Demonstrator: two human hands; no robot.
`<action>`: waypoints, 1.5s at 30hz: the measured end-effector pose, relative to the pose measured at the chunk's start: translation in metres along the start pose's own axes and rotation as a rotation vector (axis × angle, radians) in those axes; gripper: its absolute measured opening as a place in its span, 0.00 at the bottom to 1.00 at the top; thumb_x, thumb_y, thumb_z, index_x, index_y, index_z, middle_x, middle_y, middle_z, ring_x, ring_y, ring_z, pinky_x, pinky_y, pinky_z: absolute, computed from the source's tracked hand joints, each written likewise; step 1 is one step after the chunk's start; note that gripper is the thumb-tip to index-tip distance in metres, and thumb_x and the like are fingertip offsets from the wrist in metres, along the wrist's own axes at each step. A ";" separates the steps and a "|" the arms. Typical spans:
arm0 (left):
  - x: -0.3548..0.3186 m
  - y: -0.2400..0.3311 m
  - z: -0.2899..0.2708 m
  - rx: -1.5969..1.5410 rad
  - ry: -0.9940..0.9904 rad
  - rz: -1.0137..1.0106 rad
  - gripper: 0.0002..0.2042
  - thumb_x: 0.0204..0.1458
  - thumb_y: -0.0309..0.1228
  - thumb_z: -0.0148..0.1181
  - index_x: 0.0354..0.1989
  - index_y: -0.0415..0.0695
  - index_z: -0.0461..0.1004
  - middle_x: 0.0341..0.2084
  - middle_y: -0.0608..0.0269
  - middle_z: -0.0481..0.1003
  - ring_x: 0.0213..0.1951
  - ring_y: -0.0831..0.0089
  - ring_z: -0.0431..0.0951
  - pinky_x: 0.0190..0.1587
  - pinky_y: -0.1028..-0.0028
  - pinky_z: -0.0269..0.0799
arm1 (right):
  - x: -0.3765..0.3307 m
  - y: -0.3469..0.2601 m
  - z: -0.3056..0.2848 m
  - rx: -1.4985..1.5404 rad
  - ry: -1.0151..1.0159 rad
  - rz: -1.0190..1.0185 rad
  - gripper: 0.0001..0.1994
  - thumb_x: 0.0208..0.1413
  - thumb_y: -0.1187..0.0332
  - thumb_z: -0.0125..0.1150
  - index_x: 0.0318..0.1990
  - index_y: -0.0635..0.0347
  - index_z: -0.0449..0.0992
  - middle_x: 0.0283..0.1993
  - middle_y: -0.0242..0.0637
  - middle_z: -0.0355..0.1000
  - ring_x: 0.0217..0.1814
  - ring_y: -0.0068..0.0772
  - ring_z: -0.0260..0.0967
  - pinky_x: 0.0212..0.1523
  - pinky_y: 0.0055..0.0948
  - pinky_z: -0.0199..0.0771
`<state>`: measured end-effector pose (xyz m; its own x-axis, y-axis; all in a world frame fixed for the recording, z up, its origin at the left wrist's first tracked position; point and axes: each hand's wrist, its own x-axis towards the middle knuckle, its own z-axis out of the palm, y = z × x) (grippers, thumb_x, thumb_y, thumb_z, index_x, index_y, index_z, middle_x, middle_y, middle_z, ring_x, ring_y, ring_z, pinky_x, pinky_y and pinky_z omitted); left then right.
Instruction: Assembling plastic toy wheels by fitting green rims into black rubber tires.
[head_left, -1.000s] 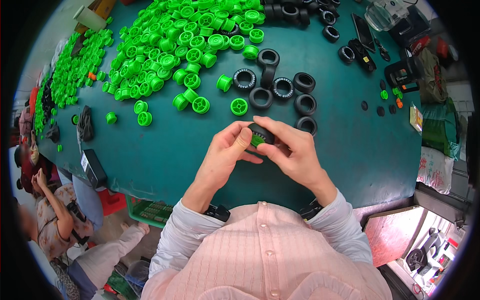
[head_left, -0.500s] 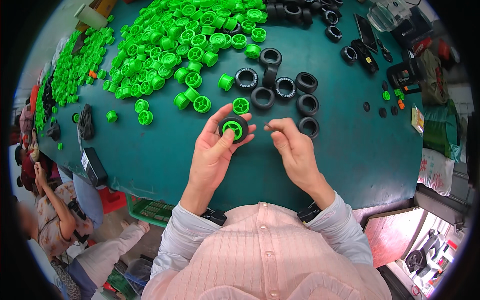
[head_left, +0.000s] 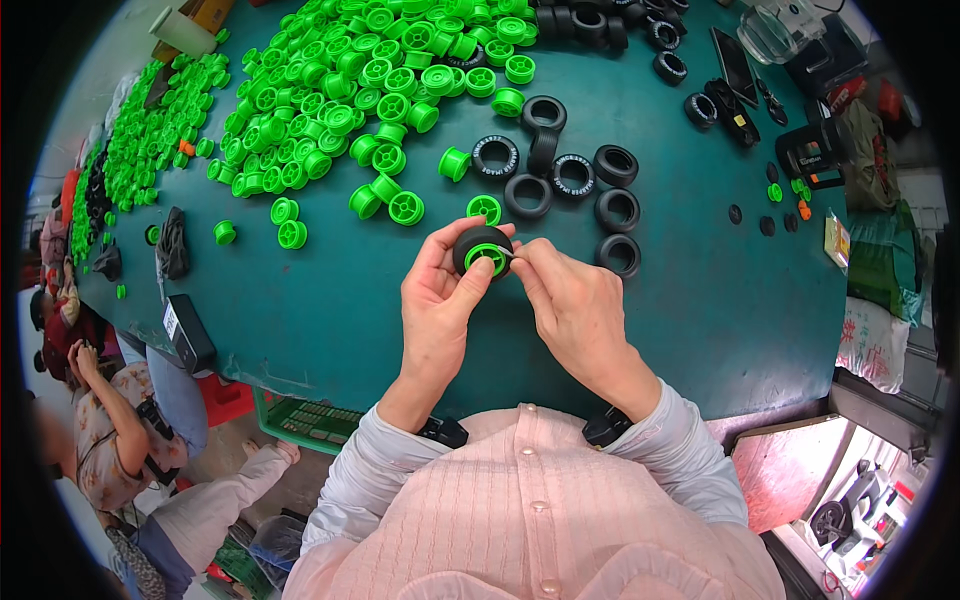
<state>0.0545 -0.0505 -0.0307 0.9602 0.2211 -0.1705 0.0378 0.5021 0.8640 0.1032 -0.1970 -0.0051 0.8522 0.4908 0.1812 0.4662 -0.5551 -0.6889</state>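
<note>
Your left hand (head_left: 440,300) grips the black tyre with green hub (head_left: 484,252), hub face toward you; your right hand (head_left: 570,300) pinches its rim from the right, above the worktop (head_left: 330,320).

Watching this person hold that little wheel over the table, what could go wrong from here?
The small black rubber tyre with a green plastic hub is pinched only by fingertips of the left hand and right hand; it might slip and roll. Falling, it could land among the loose black rubber tyres, or knock the nearby green plastic hub.
</note>
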 end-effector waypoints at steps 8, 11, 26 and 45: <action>-0.001 -0.001 0.002 0.184 -0.001 0.141 0.17 0.61 0.19 0.55 0.58 0.34 0.66 0.52 0.49 0.75 0.52 0.70 0.76 0.57 0.72 0.72 | 0.006 0.009 -0.008 0.055 -0.173 0.060 0.07 0.62 0.66 0.58 0.36 0.59 0.70 0.24 0.44 0.74 0.26 0.54 0.73 0.24 0.47 0.68; -0.002 -0.004 0.004 0.266 0.018 0.178 0.16 0.61 0.18 0.55 0.57 0.35 0.67 0.52 0.52 0.76 0.51 0.72 0.76 0.56 0.74 0.72 | 0.013 0.013 -0.012 0.278 -0.274 0.152 0.06 0.62 0.66 0.57 0.37 0.59 0.71 0.23 0.46 0.73 0.26 0.56 0.72 0.25 0.49 0.67; 0.009 -0.003 0.001 0.767 0.010 0.423 0.17 0.53 0.15 0.59 0.53 0.38 0.72 0.46 0.55 0.79 0.45 0.66 0.81 0.48 0.71 0.75 | 0.010 0.014 0.003 -0.204 -0.029 -0.104 0.09 0.62 0.68 0.54 0.31 0.63 0.73 0.19 0.46 0.69 0.22 0.42 0.73 0.26 0.42 0.67; -0.002 0.001 0.017 0.673 0.181 0.197 0.18 0.57 0.20 0.60 0.57 0.36 0.71 0.37 0.63 0.77 0.37 0.82 0.76 0.39 0.80 0.74 | 0.001 0.002 0.019 0.071 0.150 -0.082 0.20 0.55 0.75 0.60 0.56 0.63 0.71 0.33 0.42 0.79 0.30 0.42 0.78 0.24 0.36 0.73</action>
<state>0.0573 -0.0643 -0.0211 0.9080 0.4190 -0.0072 0.0871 -0.1718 0.9813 0.1011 -0.1850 -0.0194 0.8403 0.4241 0.3377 0.5222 -0.4659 -0.7143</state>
